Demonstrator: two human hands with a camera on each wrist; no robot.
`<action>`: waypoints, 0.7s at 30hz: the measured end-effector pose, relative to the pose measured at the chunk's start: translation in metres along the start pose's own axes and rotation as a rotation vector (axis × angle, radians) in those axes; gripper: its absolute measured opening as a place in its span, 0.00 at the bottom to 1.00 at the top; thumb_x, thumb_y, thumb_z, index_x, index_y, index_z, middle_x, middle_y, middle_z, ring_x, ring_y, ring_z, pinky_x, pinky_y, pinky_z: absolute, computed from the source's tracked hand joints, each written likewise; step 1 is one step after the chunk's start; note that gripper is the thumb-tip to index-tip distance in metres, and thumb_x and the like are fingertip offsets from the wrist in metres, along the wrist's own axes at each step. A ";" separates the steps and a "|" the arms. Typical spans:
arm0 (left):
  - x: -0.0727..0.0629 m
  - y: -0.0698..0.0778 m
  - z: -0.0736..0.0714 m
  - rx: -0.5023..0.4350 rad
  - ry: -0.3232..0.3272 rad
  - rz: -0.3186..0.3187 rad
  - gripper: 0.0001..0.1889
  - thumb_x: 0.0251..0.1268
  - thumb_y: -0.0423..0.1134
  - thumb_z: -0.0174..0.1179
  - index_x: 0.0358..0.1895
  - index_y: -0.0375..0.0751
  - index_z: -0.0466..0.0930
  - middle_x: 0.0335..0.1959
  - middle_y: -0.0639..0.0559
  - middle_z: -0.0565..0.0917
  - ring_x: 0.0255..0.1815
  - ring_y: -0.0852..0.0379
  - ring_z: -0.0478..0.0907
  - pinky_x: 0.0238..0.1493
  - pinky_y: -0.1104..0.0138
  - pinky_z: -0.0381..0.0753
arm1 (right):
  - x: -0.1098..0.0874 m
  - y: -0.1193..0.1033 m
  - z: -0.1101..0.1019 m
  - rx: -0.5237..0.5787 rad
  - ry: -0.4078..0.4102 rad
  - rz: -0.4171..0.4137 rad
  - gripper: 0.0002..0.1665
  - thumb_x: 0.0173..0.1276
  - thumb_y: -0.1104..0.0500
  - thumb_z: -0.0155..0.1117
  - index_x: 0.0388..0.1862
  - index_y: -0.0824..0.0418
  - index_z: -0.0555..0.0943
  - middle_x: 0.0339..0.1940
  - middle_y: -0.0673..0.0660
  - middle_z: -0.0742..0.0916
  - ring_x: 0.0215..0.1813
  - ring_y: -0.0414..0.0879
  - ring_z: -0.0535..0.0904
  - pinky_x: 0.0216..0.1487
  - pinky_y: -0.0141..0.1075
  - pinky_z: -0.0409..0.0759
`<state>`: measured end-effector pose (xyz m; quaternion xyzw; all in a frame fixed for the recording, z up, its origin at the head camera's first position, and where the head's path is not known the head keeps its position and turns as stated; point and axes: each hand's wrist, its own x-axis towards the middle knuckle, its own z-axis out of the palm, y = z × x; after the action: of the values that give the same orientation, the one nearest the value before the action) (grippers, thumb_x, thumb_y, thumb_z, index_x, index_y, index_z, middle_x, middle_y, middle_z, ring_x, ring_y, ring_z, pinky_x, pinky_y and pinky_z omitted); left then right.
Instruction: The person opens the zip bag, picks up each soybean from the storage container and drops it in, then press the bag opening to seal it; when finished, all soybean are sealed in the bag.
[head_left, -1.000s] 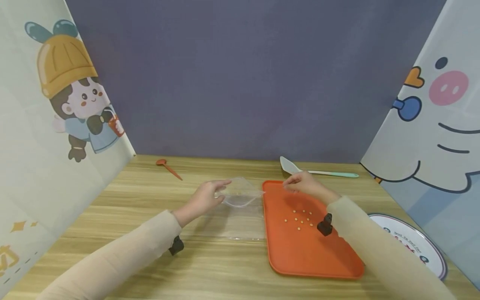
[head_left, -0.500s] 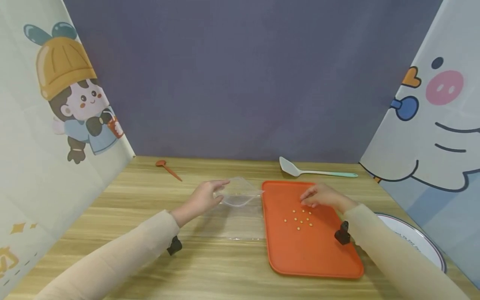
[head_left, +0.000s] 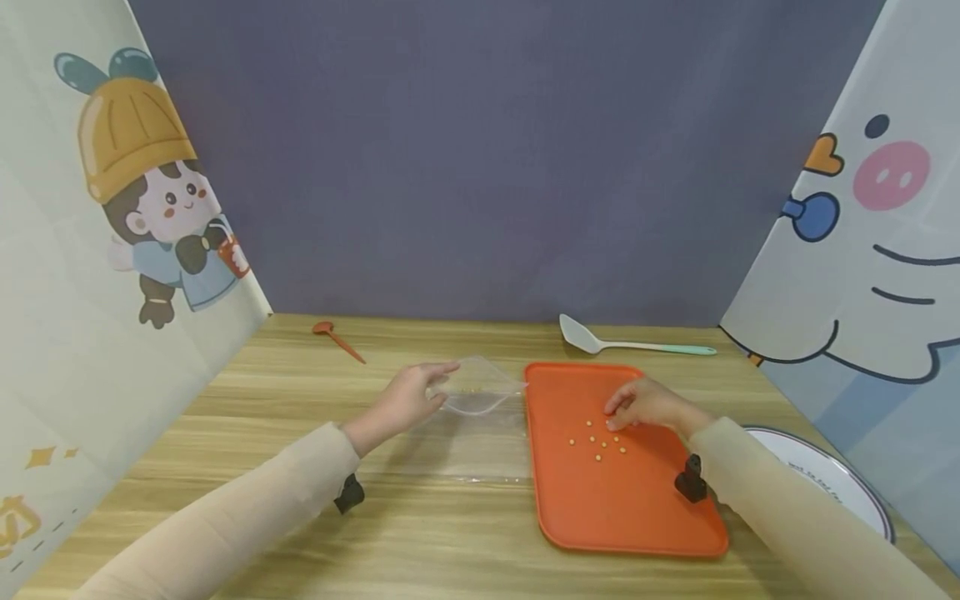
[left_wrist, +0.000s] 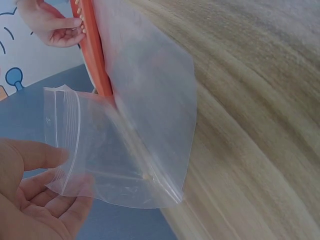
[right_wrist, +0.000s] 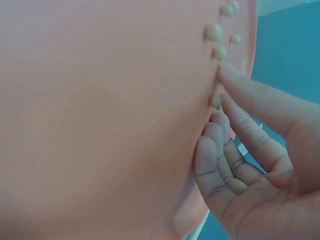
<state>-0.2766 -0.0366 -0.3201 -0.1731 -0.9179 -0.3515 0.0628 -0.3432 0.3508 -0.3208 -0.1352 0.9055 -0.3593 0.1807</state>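
My left hand [head_left: 405, 402] holds a clear zip-lock bag [left_wrist: 110, 145] at its mouth, thumb on one side and fingers on the other. The bag's mouth gapes, and its lower part lies on the table. A few yellowish specks show inside it. On the orange tray [head_left: 630, 521] lie several small round pale-yellow beans [head_left: 603, 444], like soybeans. My right hand [head_left: 647, 404] is low over the tray beside them. In the right wrist view, its thumb and forefinger are parted, their tips right at one bean [right_wrist: 216, 101]; the other fingers curl loosely against the tray.
A white spatula [head_left: 581, 336] with a mint handle end lies behind the tray. At the back left is a small red-brown spoon [head_left: 342, 339]. A white plate [head_left: 847, 483] with a dark rim sits right of the tray, partly under the right sleeve.
My right hand has moved right and towards me, from the tray's far edge down to the beans, its fingertips now covering some of them. The left hand and bag stay nearly still.
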 end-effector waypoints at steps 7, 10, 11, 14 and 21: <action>0.000 0.000 0.000 0.007 0.001 0.010 0.28 0.60 0.27 0.61 0.66 0.38 0.72 0.64 0.40 0.76 0.59 0.41 0.78 0.59 0.54 0.80 | 0.000 0.002 0.003 -0.011 0.039 -0.021 0.13 0.52 0.66 0.75 0.36 0.72 0.84 0.23 0.50 0.86 0.23 0.39 0.74 0.24 0.30 0.74; 0.001 -0.001 0.001 0.007 -0.002 0.013 0.28 0.60 0.26 0.61 0.66 0.38 0.71 0.64 0.41 0.76 0.59 0.42 0.78 0.60 0.54 0.80 | -0.001 0.002 0.004 -0.025 0.044 -0.033 0.12 0.53 0.66 0.74 0.35 0.72 0.85 0.24 0.52 0.88 0.24 0.40 0.76 0.25 0.31 0.76; 0.001 -0.001 0.001 0.004 -0.006 0.012 0.28 0.60 0.27 0.61 0.66 0.38 0.71 0.64 0.41 0.76 0.60 0.42 0.78 0.61 0.54 0.79 | -0.001 0.001 0.004 -0.025 0.042 -0.038 0.12 0.53 0.66 0.74 0.35 0.72 0.84 0.25 0.52 0.88 0.25 0.40 0.77 0.25 0.32 0.76; 0.001 -0.001 0.002 0.001 -0.009 0.009 0.29 0.60 0.26 0.61 0.66 0.38 0.71 0.65 0.41 0.76 0.60 0.42 0.78 0.61 0.54 0.79 | 0.000 0.001 0.005 -0.020 0.034 -0.058 0.12 0.54 0.66 0.73 0.36 0.72 0.84 0.25 0.53 0.87 0.25 0.40 0.76 0.25 0.32 0.76; 0.002 0.000 0.003 -0.010 -0.012 0.003 0.29 0.59 0.26 0.62 0.66 0.38 0.71 0.65 0.40 0.75 0.60 0.42 0.78 0.60 0.54 0.80 | 0.001 0.002 0.006 -0.006 0.002 -0.088 0.11 0.55 0.67 0.72 0.36 0.73 0.84 0.25 0.52 0.87 0.23 0.39 0.73 0.24 0.30 0.75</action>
<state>-0.2784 -0.0345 -0.3219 -0.1770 -0.9163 -0.3547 0.0571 -0.3422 0.3480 -0.3259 -0.1753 0.8999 -0.3643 0.1634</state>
